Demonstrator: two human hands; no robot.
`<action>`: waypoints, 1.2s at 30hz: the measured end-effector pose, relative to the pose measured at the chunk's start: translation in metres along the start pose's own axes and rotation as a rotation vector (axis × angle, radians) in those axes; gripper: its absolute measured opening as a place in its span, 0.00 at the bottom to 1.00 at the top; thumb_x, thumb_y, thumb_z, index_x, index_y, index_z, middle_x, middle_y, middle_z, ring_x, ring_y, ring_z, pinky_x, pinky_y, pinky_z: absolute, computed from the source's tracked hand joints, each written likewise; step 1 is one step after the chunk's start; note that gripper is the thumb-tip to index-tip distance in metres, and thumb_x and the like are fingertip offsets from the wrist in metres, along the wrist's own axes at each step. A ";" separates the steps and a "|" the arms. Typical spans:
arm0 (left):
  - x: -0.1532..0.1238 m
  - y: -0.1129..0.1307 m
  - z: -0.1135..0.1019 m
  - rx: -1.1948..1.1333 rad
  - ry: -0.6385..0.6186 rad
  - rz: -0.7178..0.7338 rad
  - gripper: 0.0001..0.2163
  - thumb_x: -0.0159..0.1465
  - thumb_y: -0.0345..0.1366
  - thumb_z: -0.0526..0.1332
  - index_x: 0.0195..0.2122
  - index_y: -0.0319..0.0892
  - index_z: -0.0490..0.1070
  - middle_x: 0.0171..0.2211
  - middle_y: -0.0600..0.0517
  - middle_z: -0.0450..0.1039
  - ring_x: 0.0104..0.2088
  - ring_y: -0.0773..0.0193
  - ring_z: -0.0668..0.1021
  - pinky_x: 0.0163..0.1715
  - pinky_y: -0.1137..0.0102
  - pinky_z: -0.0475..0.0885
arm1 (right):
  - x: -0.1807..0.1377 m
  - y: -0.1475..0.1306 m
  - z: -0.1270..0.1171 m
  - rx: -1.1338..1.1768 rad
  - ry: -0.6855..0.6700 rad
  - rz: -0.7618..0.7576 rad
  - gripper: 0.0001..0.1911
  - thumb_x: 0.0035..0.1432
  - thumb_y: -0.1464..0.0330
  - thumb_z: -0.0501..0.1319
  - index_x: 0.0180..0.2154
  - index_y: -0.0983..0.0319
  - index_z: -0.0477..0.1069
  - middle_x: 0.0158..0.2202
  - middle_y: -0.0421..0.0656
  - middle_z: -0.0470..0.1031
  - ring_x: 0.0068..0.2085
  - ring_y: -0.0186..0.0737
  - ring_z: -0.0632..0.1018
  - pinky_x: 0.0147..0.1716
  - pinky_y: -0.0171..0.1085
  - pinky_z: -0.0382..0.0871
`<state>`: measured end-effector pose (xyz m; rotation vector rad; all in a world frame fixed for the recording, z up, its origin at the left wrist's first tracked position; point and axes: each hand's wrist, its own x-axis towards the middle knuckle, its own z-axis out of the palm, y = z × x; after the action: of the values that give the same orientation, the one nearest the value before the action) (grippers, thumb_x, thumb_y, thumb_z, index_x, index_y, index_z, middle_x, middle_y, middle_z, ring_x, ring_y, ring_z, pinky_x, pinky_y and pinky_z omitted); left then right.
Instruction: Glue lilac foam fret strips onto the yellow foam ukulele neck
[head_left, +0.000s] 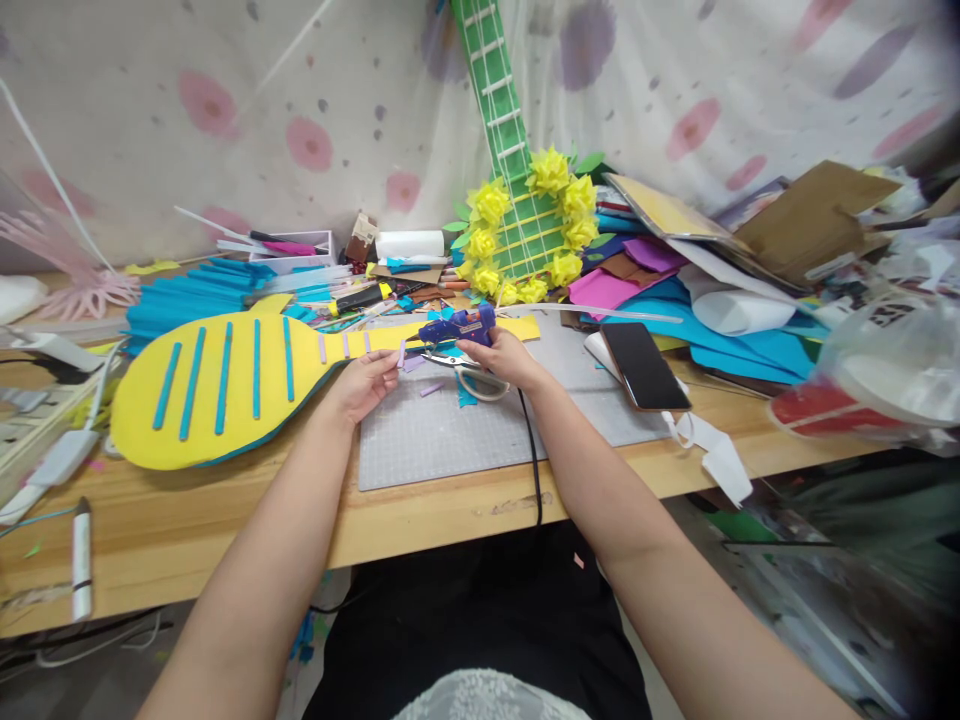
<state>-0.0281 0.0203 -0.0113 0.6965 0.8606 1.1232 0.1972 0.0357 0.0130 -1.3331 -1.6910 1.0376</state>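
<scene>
My right hand (pixel 501 357) grips a purple hot glue gun (pixel 457 325), its nozzle pointing left. My left hand (pixel 367 382) pinches a small lilac foam strip (pixel 401 353) held upright at the nozzle tip. Both hands hover over a grey cutting mat (pixel 442 440). A yellow foam guitar shape (pixel 225 385) with teal stripes and small lilac strips on its neck lies flat just left of my left hand. Scissors (pixel 450 358) and lilac scraps (pixel 431 388) lie on the mat under the gun. The gun's black cord (pixel 531 450) runs off the table's front edge.
A green foam guitar (pixel 517 200) ringed with yellow paper flowers leans against the curtain. A phone (pixel 643 365) lies right of the mat. Coloured foam sheets (pixel 675 310), cardboard and plastic bags crowd the right side. Teal strips (pixel 187 295), pens and a white box sit at the back left.
</scene>
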 end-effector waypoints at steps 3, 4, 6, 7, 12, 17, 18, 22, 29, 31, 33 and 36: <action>0.000 0.000 0.000 -0.001 0.002 0.002 0.09 0.43 0.29 0.70 0.25 0.33 0.72 0.20 0.55 0.66 0.16 0.81 0.62 0.15 0.82 0.58 | 0.000 0.001 0.000 -0.011 -0.008 0.015 0.20 0.44 0.53 0.62 0.29 0.64 0.67 0.22 0.38 0.66 0.23 0.29 0.65 0.25 0.32 0.62; 0.000 0.000 0.000 0.000 0.003 0.000 0.10 0.43 0.29 0.70 0.25 0.33 0.72 0.20 0.55 0.66 0.16 0.81 0.62 0.15 0.82 0.58 | 0.000 0.001 0.000 -0.012 -0.016 0.023 0.20 0.44 0.53 0.62 0.29 0.64 0.67 0.21 0.37 0.65 0.23 0.29 0.64 0.24 0.32 0.62; 0.000 0.000 0.000 -0.001 0.002 -0.001 0.10 0.43 0.29 0.70 0.25 0.33 0.72 0.20 0.55 0.66 0.16 0.81 0.62 0.15 0.82 0.58 | 0.000 0.002 0.000 -0.011 -0.038 0.043 0.19 0.45 0.53 0.62 0.29 0.63 0.67 0.20 0.37 0.65 0.21 0.28 0.64 0.22 0.32 0.60; 0.000 0.001 0.000 -0.002 0.000 -0.001 0.10 0.43 0.29 0.70 0.25 0.32 0.72 0.19 0.55 0.66 0.16 0.81 0.62 0.15 0.82 0.58 | 0.000 0.002 0.000 -0.008 -0.048 0.050 0.19 0.45 0.53 0.62 0.29 0.63 0.67 0.20 0.36 0.65 0.21 0.28 0.63 0.21 0.31 0.60; 0.001 0.001 -0.001 -0.005 -0.008 0.000 0.09 0.45 0.29 0.69 0.26 0.32 0.72 0.19 0.55 0.65 0.16 0.81 0.62 0.15 0.81 0.57 | -0.002 0.001 -0.001 0.004 -0.075 0.067 0.19 0.45 0.54 0.62 0.29 0.63 0.66 0.20 0.36 0.65 0.20 0.28 0.64 0.19 0.31 0.59; 0.002 0.000 -0.003 -0.011 -0.009 -0.004 0.08 0.46 0.28 0.69 0.25 0.32 0.71 0.19 0.55 0.66 0.16 0.81 0.62 0.15 0.82 0.58 | -0.004 -0.002 -0.001 0.017 -0.101 0.078 0.18 0.45 0.55 0.63 0.29 0.63 0.67 0.19 0.36 0.64 0.19 0.27 0.63 0.17 0.29 0.58; 0.002 0.000 -0.003 -0.011 -0.011 -0.002 0.08 0.46 0.28 0.69 0.25 0.33 0.72 0.20 0.55 0.66 0.16 0.81 0.62 0.15 0.82 0.58 | -0.004 -0.002 -0.001 0.020 -0.102 0.081 0.17 0.45 0.55 0.63 0.29 0.63 0.67 0.18 0.36 0.64 0.19 0.27 0.63 0.17 0.29 0.58; 0.003 0.000 -0.004 -0.018 -0.011 0.001 0.08 0.46 0.28 0.69 0.25 0.32 0.72 0.21 0.54 0.67 0.16 0.81 0.62 0.15 0.82 0.59 | -0.006 -0.005 -0.001 0.010 -0.112 0.091 0.17 0.45 0.56 0.63 0.30 0.64 0.67 0.18 0.35 0.64 0.19 0.26 0.63 0.17 0.29 0.58; 0.001 0.001 -0.001 -0.039 0.008 -0.002 0.08 0.45 0.27 0.69 0.25 0.33 0.72 0.19 0.54 0.67 0.15 0.81 0.62 0.15 0.83 0.58 | -0.006 -0.007 -0.001 -0.030 -0.131 0.100 0.18 0.46 0.56 0.63 0.31 0.65 0.68 0.18 0.36 0.65 0.19 0.28 0.65 0.18 0.30 0.58; 0.000 0.002 0.000 -0.044 0.012 -0.005 0.07 0.45 0.27 0.69 0.25 0.33 0.72 0.19 0.54 0.67 0.15 0.81 0.62 0.15 0.83 0.58 | -0.006 -0.006 -0.001 -0.030 -0.137 0.088 0.19 0.45 0.56 0.63 0.32 0.65 0.68 0.19 0.36 0.66 0.20 0.28 0.65 0.19 0.30 0.58; 0.001 0.002 0.000 -0.053 0.018 -0.005 0.07 0.45 0.27 0.69 0.25 0.33 0.72 0.19 0.54 0.66 0.15 0.81 0.61 0.15 0.83 0.58 | -0.005 -0.005 -0.002 -0.032 -0.149 0.079 0.20 0.44 0.55 0.63 0.32 0.65 0.69 0.20 0.36 0.66 0.20 0.28 0.65 0.19 0.30 0.58; 0.001 0.001 -0.001 -0.064 0.023 -0.003 0.07 0.46 0.26 0.68 0.26 0.32 0.72 0.20 0.54 0.66 0.16 0.81 0.61 0.15 0.83 0.58 | -0.005 -0.004 -0.002 -0.047 -0.164 0.071 0.21 0.44 0.53 0.63 0.33 0.64 0.69 0.20 0.36 0.67 0.21 0.28 0.65 0.20 0.30 0.59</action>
<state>-0.0290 0.0216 -0.0108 0.6299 0.8413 1.1532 0.1981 0.0307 0.0168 -1.3789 -1.8089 1.1826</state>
